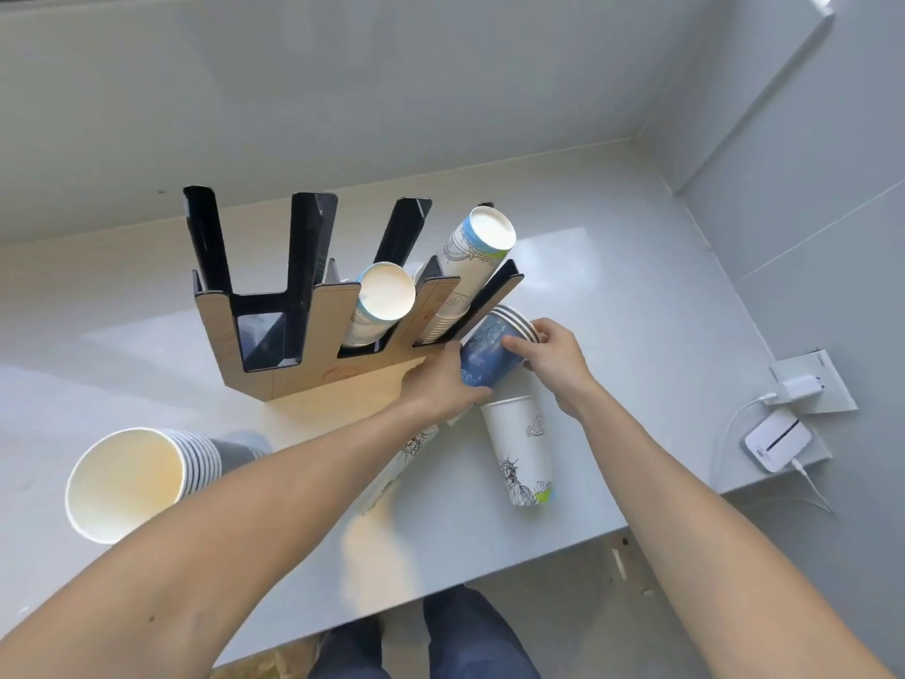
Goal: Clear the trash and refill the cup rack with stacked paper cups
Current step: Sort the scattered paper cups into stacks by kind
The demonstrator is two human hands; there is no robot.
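A black and wood cup rack (254, 345) stands on the grey counter (636, 335). Its left slot is bare; the middle slot holds a white cup stack (382, 301), and the right slot holds a taller printed stack (477, 247). Both hands grip a small stack of blue cups (489, 355) beside the rack's right end: my left hand (440, 379) wraps the base, my right hand (553, 355) holds the rim end. A white printed cup (519, 453) lies on its side just below them. Another printed cup (416, 443) is mostly hidden under my left forearm.
A stack of grey cups (147, 477) lies on its side at the counter's left front, mouth toward me. A white device (778, 441) and a charger (803, 387) with cables sit at the right edge. Walls close in behind and right.
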